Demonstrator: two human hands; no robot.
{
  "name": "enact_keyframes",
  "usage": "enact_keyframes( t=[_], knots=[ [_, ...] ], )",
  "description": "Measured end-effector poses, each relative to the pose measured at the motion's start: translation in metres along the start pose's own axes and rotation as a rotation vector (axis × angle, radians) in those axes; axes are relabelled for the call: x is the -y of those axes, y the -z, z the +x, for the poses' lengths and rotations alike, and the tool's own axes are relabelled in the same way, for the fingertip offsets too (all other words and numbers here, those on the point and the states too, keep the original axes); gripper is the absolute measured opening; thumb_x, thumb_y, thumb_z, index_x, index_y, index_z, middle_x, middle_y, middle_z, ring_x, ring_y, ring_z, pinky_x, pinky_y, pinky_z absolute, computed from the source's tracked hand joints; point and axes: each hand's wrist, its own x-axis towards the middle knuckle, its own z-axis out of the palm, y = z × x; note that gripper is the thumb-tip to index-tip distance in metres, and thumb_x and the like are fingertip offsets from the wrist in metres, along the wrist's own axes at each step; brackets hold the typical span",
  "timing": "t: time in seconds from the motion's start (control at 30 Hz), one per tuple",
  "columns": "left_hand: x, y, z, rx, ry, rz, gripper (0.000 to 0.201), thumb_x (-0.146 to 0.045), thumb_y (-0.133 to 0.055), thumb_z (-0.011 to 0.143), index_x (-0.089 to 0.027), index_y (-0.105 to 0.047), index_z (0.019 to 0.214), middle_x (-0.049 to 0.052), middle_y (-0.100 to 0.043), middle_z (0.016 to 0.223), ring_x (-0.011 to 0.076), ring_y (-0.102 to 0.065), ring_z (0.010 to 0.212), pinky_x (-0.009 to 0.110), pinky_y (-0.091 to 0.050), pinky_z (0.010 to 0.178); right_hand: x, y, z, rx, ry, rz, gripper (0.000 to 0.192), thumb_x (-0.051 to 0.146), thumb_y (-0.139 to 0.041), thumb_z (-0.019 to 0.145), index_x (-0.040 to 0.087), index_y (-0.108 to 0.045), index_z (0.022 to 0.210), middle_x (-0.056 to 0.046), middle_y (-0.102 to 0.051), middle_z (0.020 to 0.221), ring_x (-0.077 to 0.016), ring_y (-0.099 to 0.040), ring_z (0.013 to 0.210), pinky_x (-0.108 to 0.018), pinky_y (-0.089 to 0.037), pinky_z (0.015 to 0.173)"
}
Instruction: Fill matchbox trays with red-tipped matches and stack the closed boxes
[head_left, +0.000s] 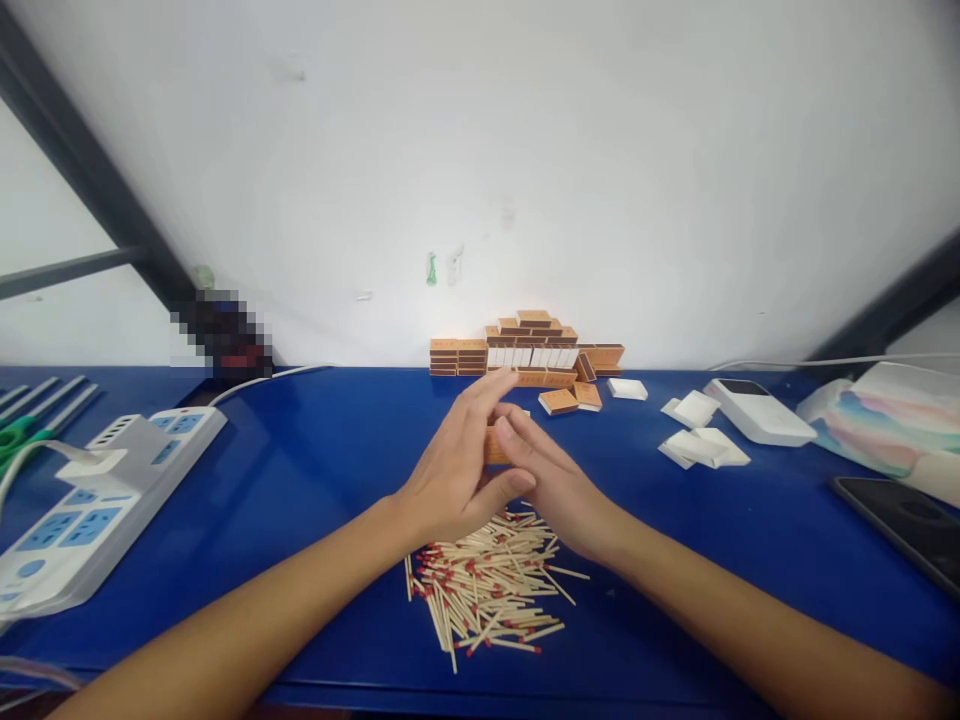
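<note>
Both hands meet over the middle of the table, around an orange matchbox [495,446] of which only a small part shows. My left hand [457,460] covers its left side, fingers together and thumb reaching across below. From the other side my right hand [551,475] closes on the box with its thumb on top. Just beneath the hands lies a loose heap of red-tipped matches [495,580]. Beyond them, stacked matchboxes [532,350] stand against the wall, with a few loose matchboxes [559,402] in front.
White paper pieces [705,447], a white device [761,412], a tissue pack [870,420] and a black phone [900,525] occupy the right side. On the left are a power strip [105,530] with a plugged-in charger and green-handled tools [22,435]. Dark metal posts frame both sides.
</note>
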Motion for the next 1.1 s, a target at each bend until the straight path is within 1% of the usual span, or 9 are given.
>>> enact_keyframes(
  t=[0.1,0.23,0.43,0.7,0.77,0.83,0.9,0.97,1.1],
  knots=[
    [0.009,0.001,0.001,0.018,-0.032,0.136,0.061,-0.043,-0.058,0.105,-0.023,-0.034,0.158,0.018,-0.045,0.161,0.0324,-0.044,0.150,0.057,-0.042,0.122,-0.009,0.011,0.010,-0.062,-0.056,0.085,0.034,0.059,-0.058,0.099,0.027,-0.061,0.110,0.001,-0.056,0.083,-0.0152,-0.054,0.067,-0.028,-0.045,0.054],
    [0.024,0.007,0.002,-0.044,-0.012,0.279,0.032,-0.033,-0.056,0.107,-0.020,-0.053,0.137,0.013,-0.067,0.127,0.0280,-0.063,0.120,0.050,-0.056,0.103,-0.012,0.020,0.019,-0.030,-0.084,0.085,0.038,0.057,-0.068,0.093,0.024,-0.061,0.111,0.000,-0.058,0.086,-0.0154,-0.059,0.074,-0.026,-0.045,0.055],
    [0.036,0.018,0.005,0.057,-0.156,0.412,0.051,-0.050,-0.062,0.101,-0.017,-0.053,0.139,0.015,-0.067,0.124,0.0259,-0.070,0.108,0.042,-0.063,0.091,-0.018,0.025,0.026,-0.065,-0.086,0.133,0.047,0.066,-0.070,0.088,0.022,-0.062,0.103,0.002,-0.059,0.086,-0.0124,-0.056,0.068,-0.026,-0.046,0.054],
    [0.037,0.014,0.001,0.152,-0.083,0.282,0.056,-0.043,-0.067,0.101,-0.025,-0.047,0.151,0.012,-0.071,0.130,0.0249,-0.071,0.116,0.043,-0.061,0.099,-0.033,0.032,0.034,-0.036,-0.039,0.004,0.060,0.081,-0.050,0.092,0.024,-0.059,0.109,0.002,-0.062,0.081,-0.0147,-0.060,0.064,-0.029,-0.050,0.057],
    [0.045,0.020,0.006,0.118,-0.074,0.263,0.051,-0.042,-0.066,0.102,-0.024,-0.052,0.148,0.012,-0.073,0.127,0.0239,-0.072,0.112,0.041,-0.061,0.097,-0.028,0.040,0.037,-0.029,0.007,-0.166,0.060,0.078,-0.035,0.100,0.023,-0.058,0.110,-0.001,-0.064,0.083,-0.0174,-0.063,0.069,-0.031,-0.052,0.061],
    [0.058,0.030,0.020,0.016,0.007,0.246,0.044,-0.043,-0.070,0.099,-0.022,-0.063,0.137,0.011,-0.075,0.121,0.0223,-0.073,0.103,0.039,-0.061,0.091,-0.020,0.059,0.041,-0.088,0.127,-0.538,0.054,0.066,-0.027,0.108,0.022,-0.059,0.108,-0.005,-0.066,0.086,-0.0205,-0.066,0.080,-0.036,-0.053,0.074],
    [0.076,0.042,0.040,-0.108,0.133,0.277,0.041,-0.046,-0.075,0.095,-0.020,-0.070,0.127,0.010,-0.077,0.112,0.0213,-0.072,0.091,0.037,-0.061,0.082,-0.011,0.086,0.046,-0.176,0.260,-1.052,0.032,0.049,-0.048,0.106,0.020,-0.062,0.109,-0.013,-0.068,0.107,-0.0268,-0.063,0.104,-0.043,-0.049,0.094],
    [0.096,0.053,0.062,-0.119,0.258,0.333,0.040,-0.046,-0.079,0.090,-0.018,-0.075,0.117,0.011,-0.077,0.107,0.0215,-0.070,0.085,0.037,-0.060,0.080,-0.002,0.117,0.050,-0.135,0.214,-1.398,0.024,0.039,-0.059,0.102,0.017,-0.065,0.108,-0.019,-0.064,0.119,-0.0327,-0.058,0.116,-0.046,-0.045,0.101],
    [0.127,0.057,0.096,0.042,0.356,0.407,0.036,-0.038,-0.081,0.085,-0.015,-0.076,0.112,0.011,-0.076,0.103,0.0220,-0.066,0.083,0.038,-0.055,0.083,0.005,0.160,0.054,-0.013,0.135,-1.431,0.024,0.035,-0.076,0.092,0.017,-0.070,0.107,-0.016,-0.064,0.116,-0.0309,-0.060,0.113,-0.041,-0.047,0.098]
  ],
)
